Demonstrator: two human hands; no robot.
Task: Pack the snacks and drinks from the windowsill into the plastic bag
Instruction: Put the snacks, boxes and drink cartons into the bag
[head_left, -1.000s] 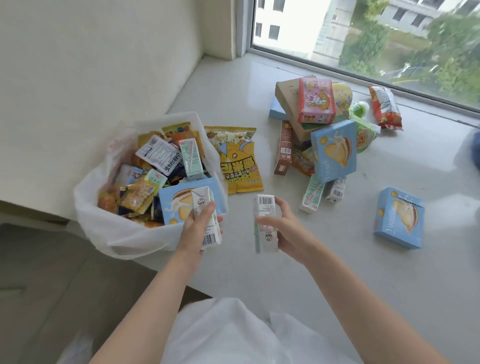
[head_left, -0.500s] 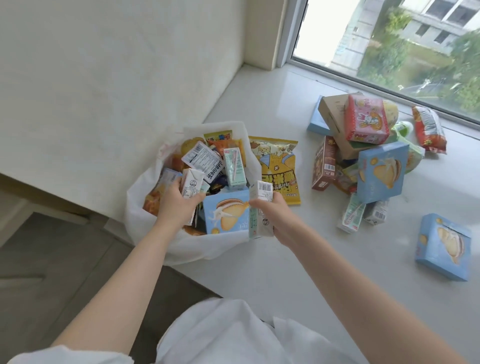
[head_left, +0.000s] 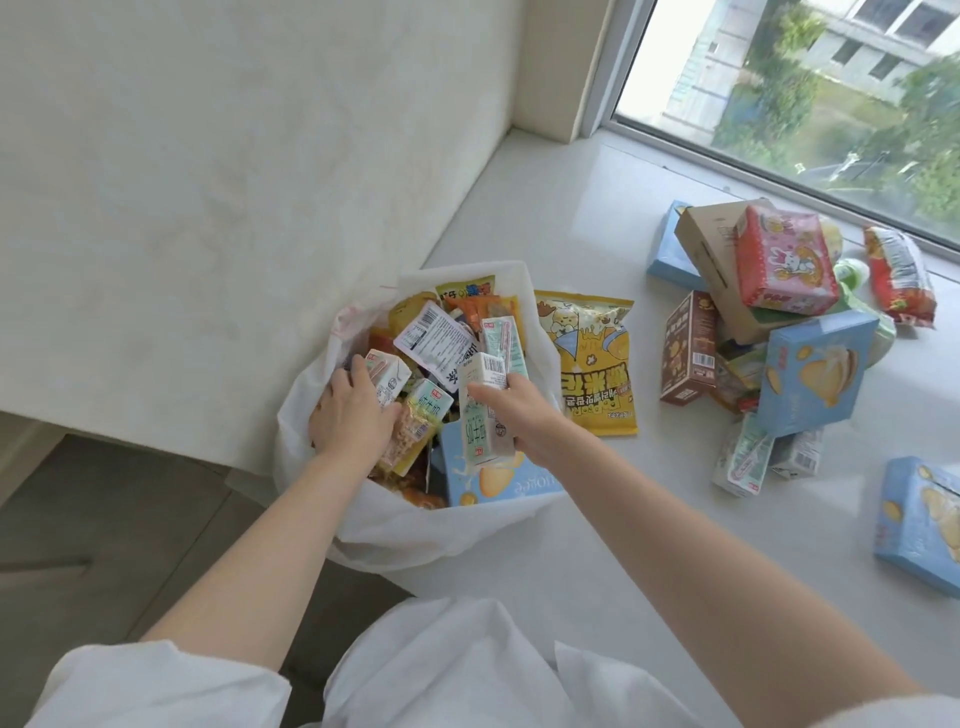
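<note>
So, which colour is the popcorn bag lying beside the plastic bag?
Yellow, with cartoon print, in the head view: popcorn bag.

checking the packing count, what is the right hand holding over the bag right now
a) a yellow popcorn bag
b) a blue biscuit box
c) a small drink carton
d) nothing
c: the right hand grips a small drink carton above the open plastic bag, while the yellow popcorn bag lies on the windowsill beside it.

I read "Pop Corn" on the yellow snack bag (head_left: 589, 364), upside down; the blue box (head_left: 493, 480) perhaps says "Lioveee".
</note>
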